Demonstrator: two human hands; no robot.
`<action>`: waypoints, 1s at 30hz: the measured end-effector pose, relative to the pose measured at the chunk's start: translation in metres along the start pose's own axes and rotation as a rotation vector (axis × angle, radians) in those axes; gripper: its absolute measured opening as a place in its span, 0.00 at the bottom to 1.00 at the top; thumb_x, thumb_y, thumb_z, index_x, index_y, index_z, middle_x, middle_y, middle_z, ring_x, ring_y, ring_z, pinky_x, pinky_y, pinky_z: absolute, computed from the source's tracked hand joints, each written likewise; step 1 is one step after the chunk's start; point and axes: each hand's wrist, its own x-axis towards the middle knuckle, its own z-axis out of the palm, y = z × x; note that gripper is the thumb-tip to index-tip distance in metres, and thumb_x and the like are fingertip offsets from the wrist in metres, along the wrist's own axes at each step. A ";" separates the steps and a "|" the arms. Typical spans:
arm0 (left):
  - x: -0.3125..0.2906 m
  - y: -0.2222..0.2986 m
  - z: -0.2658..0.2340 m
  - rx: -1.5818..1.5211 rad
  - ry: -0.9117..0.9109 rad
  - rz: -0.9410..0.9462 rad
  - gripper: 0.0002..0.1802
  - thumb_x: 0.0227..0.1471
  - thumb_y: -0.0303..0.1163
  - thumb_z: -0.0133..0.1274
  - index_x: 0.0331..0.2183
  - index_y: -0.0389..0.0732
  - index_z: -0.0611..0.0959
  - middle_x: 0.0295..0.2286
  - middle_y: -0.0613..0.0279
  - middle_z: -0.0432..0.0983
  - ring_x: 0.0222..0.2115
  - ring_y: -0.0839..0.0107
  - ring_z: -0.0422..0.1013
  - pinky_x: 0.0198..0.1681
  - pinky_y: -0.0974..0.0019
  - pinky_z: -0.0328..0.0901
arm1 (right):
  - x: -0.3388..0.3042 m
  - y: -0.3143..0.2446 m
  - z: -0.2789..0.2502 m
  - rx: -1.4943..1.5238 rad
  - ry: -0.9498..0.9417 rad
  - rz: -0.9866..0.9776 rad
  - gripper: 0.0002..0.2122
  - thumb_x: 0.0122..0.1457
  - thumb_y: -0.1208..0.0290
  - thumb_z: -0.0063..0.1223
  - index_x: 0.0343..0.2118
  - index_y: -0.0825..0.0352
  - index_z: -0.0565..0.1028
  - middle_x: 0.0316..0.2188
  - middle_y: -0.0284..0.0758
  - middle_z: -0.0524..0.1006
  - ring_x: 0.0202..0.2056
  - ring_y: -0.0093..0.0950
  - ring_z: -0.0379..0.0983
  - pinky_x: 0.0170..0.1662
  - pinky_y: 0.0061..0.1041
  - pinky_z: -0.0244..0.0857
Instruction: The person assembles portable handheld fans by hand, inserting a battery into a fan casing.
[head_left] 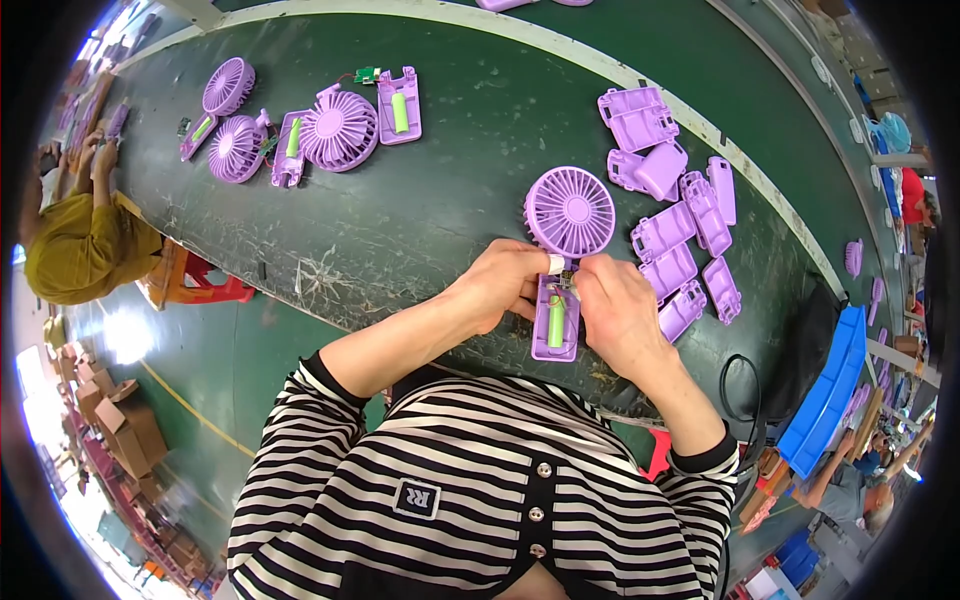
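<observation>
A purple handheld fan [570, 210] lies in front of me at the table's near edge, its round slotted head away from me. Its open handle shell [543, 345] points toward me and shows a light green battery cell [556, 322] inside. My left hand [500, 285] is closed around the neck of the fan, with a white wrap on one fingertip. At the same joint, the fingers of my right hand [618, 310] are pinched together. Small metallic parts and thin wires show between the hands; what the right fingertips grip is hidden.
Several purple plastic shells [665, 235] lie loosely piled to the right. Farther left are more fan units with exposed batteries [340, 130] and a green circuit board [368, 75]. A blue bin [825, 390] stands at the right; a co-worker [85, 245] sits at the far left.
</observation>
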 end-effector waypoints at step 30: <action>0.004 -0.021 0.003 0.076 -0.061 0.098 0.11 0.45 0.23 0.52 0.35 0.34 0.78 0.27 0.63 0.75 0.26 0.73 0.71 0.27 0.68 0.68 | -0.014 -0.006 0.006 -0.135 0.005 -0.027 0.07 0.40 0.76 0.47 0.26 0.68 0.68 0.24 0.36 0.64 0.27 0.31 0.66 0.41 0.32 0.58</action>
